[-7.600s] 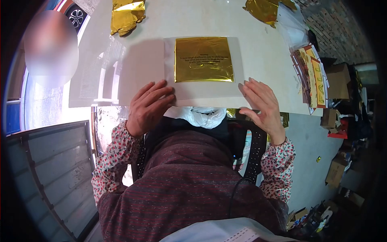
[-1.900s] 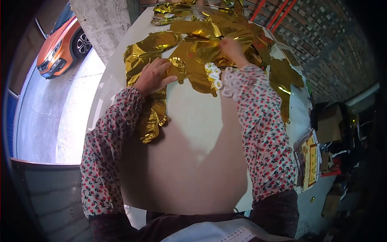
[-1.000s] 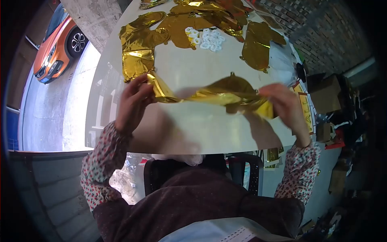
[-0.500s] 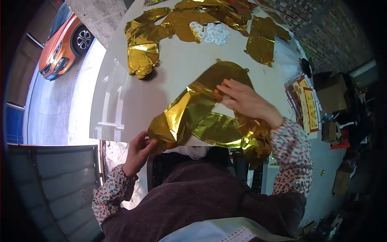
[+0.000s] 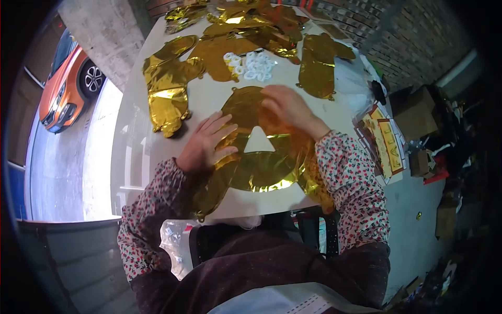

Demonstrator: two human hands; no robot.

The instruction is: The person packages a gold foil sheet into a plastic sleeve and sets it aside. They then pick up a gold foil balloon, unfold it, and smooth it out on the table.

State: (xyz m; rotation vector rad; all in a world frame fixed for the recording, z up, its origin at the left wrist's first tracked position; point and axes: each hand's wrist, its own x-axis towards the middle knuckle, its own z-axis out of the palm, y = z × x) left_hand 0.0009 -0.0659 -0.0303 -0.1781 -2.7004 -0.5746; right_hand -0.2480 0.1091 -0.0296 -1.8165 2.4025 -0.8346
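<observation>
A flat gold foil balloon (image 5: 261, 167) shaped like the letter A lies on the table in front of me, top pointing away, with a triangular hole showing the white surface. My left hand (image 5: 203, 142) is open, fingers spread, over the balloon's left side. Across the upper right edge of the balloon reaches my right hand (image 5: 288, 109), slightly blurred, its fingers loosely bent and apart, gripping nothing that I can see. Beyond the A's top lies a small heap of white rings (image 5: 256, 65).
More gold foil balloons lie farther off: one at the left (image 5: 167, 78), one at the right (image 5: 317, 68), and an overlapping pile (image 5: 246, 23) at the back. The white table (image 5: 141, 178) has its near edge at my waist. Cardboard boxes (image 5: 415, 118) stand right; an orange car (image 5: 65, 91) is outside left.
The balloon was lifted and folded on its left side; now it lies flat. My left hand has let go of its lower corner and moved up and forward. My right hand has shifted slightly left.
</observation>
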